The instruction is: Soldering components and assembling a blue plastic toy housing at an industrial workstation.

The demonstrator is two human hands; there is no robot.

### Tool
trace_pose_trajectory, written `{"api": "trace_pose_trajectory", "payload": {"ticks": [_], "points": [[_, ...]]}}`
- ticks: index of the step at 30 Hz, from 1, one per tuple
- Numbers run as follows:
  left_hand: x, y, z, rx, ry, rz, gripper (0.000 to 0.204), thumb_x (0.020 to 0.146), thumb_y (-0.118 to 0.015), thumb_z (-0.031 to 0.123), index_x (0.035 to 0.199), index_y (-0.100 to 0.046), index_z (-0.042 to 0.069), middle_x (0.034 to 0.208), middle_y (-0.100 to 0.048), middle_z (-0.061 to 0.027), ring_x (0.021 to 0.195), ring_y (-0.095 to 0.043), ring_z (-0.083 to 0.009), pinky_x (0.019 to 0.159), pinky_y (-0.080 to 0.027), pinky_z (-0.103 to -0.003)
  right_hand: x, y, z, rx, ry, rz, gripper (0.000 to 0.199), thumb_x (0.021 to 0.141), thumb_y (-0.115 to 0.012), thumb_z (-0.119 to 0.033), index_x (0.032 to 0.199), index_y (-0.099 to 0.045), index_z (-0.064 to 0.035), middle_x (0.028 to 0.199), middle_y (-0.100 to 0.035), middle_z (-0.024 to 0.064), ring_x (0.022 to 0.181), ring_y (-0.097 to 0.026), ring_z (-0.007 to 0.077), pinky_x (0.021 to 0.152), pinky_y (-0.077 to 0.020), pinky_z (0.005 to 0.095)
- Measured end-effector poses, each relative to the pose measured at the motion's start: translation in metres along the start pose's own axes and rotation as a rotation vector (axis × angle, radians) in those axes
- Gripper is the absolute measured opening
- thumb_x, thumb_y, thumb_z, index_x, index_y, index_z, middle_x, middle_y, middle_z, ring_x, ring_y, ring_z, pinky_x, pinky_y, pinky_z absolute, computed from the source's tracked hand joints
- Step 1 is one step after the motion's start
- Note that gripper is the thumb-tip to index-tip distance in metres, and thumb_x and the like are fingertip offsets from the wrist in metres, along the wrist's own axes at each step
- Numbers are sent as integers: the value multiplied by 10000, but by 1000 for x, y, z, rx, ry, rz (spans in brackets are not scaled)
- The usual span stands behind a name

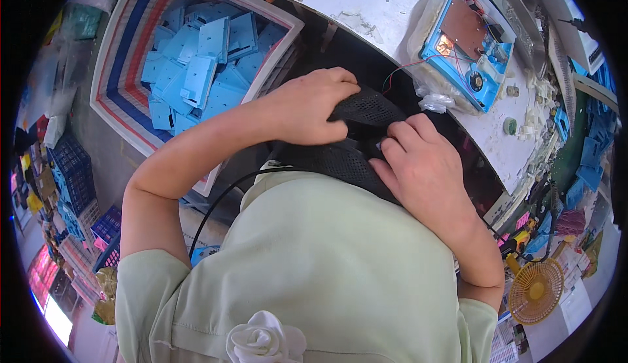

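Observation:
At my waist is a black mesh bag (343,161) with its mouth spread apart. My left hand (313,108) grips the far flap of the bag between thumb and fingers. On the other side of the opening, my right hand (424,161) has curled fingers closed on the bag's edge, with some fingertips hidden in the dark gap. The inside of the bag is too dark to make out. A black cable (226,196) curves from the bag along my left side.
Left of me stands a striped-lined bin (114,85) with several light-blue plastic panels (196,68). On the white workbench (366,9) at the right lies an opened blue casing (481,91) with wires and a speaker. A yellow fan (536,291) stands lower right, blue crates (70,173) far left.

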State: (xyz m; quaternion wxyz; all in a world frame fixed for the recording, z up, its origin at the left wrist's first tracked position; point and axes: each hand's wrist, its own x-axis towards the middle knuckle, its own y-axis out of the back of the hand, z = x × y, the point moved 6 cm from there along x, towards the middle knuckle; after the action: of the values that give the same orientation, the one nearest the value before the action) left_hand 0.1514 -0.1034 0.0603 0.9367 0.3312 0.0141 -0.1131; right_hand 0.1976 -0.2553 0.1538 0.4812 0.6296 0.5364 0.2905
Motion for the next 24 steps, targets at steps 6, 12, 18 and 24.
{"api": "trace_pose_trajectory", "payload": {"ticks": [6,12,18,24], "points": [[17,-7,11,255,127,-163,649,710,-819,279,1229,-598,-41,1179,-567,-185,1127,-591,-361,932,-530,-432,-3,0,1,-7,-10,-3,195,795,-768,-216,855,-686,-50,922,-576,57,985,-555,241,780,-533,330],[35,-17,18,373,185,-184,605,676,-875,320,1107,-620,-18,1103,-608,-176,1038,-643,-356,832,-570,-431,-10,0,6,-19,-25,31,185,804,-756,-205,855,-689,-41,925,-582,62,983,-554,246,778,-538,333],[54,-25,29,533,234,-368,638,689,-877,330,1124,-598,-45,1090,-627,-199,989,-678,-344,820,-589,-438,-13,0,9,9,-13,60,158,814,-742,-189,853,-695,-43,908,-591,58,980,-556,248,749,-540,344],[58,-26,25,517,253,-442,692,685,-891,329,1169,-576,-53,1142,-626,-219,1026,-686,-360,836,-586,-443,-17,-3,16,40,-29,102,146,818,-735,-181,844,-693,-44,902,-592,59,970,-564,249,725,-541,350]]}}
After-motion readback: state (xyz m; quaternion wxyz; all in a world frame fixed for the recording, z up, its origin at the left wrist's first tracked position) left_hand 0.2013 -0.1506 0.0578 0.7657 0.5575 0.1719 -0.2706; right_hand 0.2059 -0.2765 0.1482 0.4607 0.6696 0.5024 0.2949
